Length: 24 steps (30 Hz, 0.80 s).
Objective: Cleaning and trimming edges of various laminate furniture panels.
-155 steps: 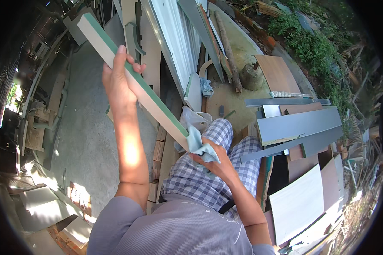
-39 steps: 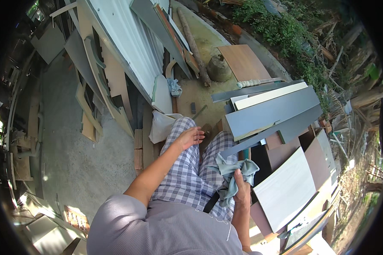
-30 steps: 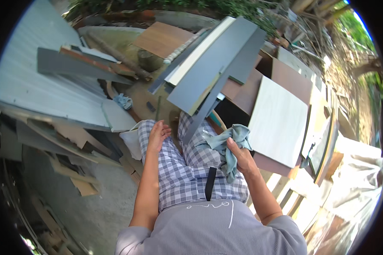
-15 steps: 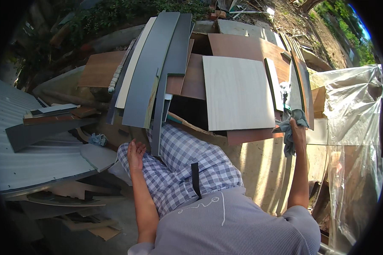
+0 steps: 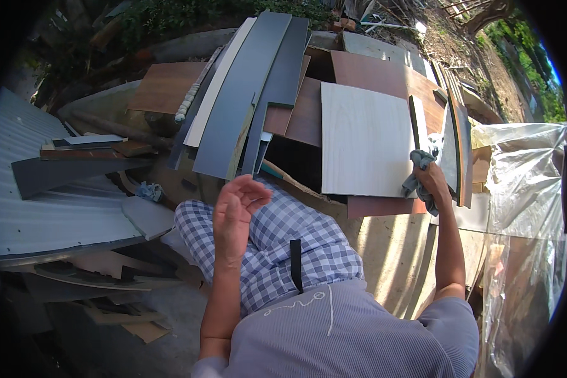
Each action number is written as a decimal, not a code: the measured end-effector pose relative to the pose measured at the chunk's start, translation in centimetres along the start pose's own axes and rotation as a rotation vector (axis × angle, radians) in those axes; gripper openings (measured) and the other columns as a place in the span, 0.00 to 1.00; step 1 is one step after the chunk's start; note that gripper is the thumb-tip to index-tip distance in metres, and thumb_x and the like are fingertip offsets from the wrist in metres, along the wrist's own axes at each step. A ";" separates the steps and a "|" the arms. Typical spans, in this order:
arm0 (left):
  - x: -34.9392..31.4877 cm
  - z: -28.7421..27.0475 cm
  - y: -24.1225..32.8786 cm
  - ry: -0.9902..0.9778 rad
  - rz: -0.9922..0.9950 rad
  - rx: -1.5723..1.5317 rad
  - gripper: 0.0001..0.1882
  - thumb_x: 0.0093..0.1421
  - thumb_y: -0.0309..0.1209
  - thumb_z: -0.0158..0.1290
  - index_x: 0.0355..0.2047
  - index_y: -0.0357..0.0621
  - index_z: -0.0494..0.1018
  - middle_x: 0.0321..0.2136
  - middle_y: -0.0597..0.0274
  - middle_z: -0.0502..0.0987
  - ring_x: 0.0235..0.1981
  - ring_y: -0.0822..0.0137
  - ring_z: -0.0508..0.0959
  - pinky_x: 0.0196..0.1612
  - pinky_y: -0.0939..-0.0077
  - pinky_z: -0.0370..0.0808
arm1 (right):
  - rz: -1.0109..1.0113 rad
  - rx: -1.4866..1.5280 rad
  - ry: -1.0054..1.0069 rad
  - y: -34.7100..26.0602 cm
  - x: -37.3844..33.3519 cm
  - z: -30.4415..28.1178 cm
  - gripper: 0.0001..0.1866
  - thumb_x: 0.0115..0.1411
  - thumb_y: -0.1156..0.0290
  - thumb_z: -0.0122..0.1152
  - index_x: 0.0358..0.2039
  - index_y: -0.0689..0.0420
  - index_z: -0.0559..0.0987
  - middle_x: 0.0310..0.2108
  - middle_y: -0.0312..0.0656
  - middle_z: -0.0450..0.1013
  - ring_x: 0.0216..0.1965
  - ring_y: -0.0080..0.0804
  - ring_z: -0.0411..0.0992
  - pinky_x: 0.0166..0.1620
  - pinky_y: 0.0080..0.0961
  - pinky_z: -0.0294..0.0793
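Observation:
A grey-green cloth (image 5: 417, 174) is bunched in my right hand (image 5: 433, 179), over the right edge of a pale wood-grain board (image 5: 365, 138). My left hand (image 5: 236, 211) is raised above my lap, palm turned inward, fingers slightly curled and holding nothing. Just beyond its fingertips are the near ends of long dark grey boards (image 5: 242, 94), which lie lengthwise over the pile. A narrow white-faced strip (image 5: 417, 123) rests along the pale board's right side. Next to it, a white crumpled item (image 5: 433, 142) is partly hidden by the cloth.
Reddish-brown panels (image 5: 375, 70) lie beneath the pale board. On the left, corrugated metal sheeting (image 5: 38, 195) carries several offcuts (image 5: 85, 146) and a crumpled blue cloth (image 5: 149, 191). Clear plastic sheeting (image 5: 526, 189) hangs at the right. More scraps (image 5: 116, 312) lie at lower left.
My left hand has risen from beside my knee and moved right, toward the grey boards' ends. My right hand has brought the cloth left, onto the pale board's edge. The view has shifted slightly.

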<state>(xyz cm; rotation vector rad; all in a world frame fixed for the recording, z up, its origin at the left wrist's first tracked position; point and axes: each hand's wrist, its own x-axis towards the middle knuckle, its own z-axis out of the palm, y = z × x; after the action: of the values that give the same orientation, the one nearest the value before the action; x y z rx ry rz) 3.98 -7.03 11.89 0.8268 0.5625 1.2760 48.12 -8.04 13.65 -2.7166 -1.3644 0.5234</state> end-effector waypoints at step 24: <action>5.9 5.7 -15.0 0.014 -0.442 0.591 0.45 0.54 0.52 0.52 0.57 0.24 0.52 0.52 0.36 0.63 0.57 0.51 0.63 0.57 0.67 0.61 | -0.268 0.171 0.014 3.3 8.7 5.4 0.21 0.52 0.56 0.50 0.27 0.66 0.73 0.19 0.43 0.67 0.23 0.29 0.66 0.30 0.31 0.65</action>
<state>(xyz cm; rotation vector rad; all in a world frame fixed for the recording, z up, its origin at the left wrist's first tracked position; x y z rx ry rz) 18.63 -3.73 3.84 1.1002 1.0957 0.7090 53.78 -3.73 5.55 -2.3517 -1.5687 0.5678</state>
